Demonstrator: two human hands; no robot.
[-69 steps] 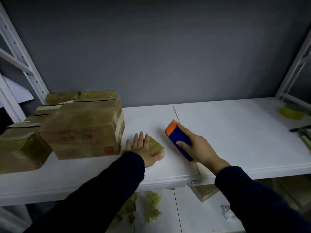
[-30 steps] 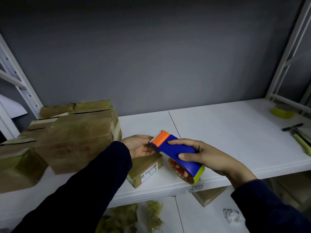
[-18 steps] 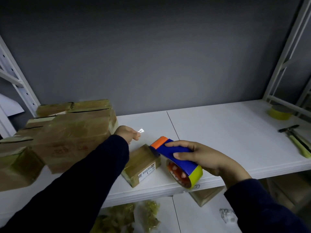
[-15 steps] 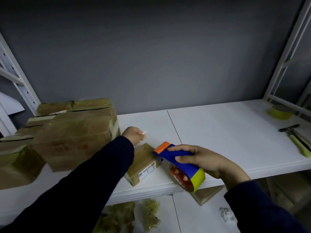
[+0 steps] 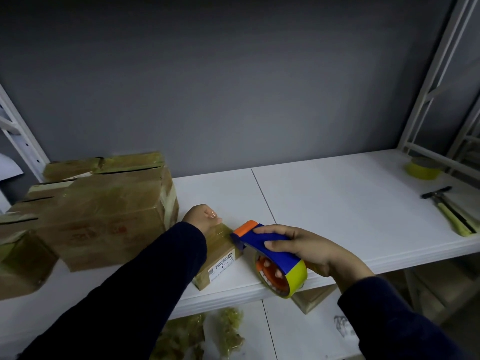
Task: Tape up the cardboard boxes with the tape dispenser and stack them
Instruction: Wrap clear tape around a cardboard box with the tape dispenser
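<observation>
Small cardboard box (image 5: 219, 263) lies near the shelf (image 5: 337, 203) front edge, long axis running away from the person. Left hand (image 5: 201, 216) sits curled on its far end; grip unclear. Right hand (image 5: 309, 249) grips the tape dispenser (image 5: 270, 249), orange blade end touching the box's right top edge.

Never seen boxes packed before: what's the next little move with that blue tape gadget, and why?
Probably pull the tape dispenser along the small box toward its near end, laying tape. The left hand holds the tape end at the box's far edge, and the right hand holds the dispenser with its orange blade at the box.
</observation>
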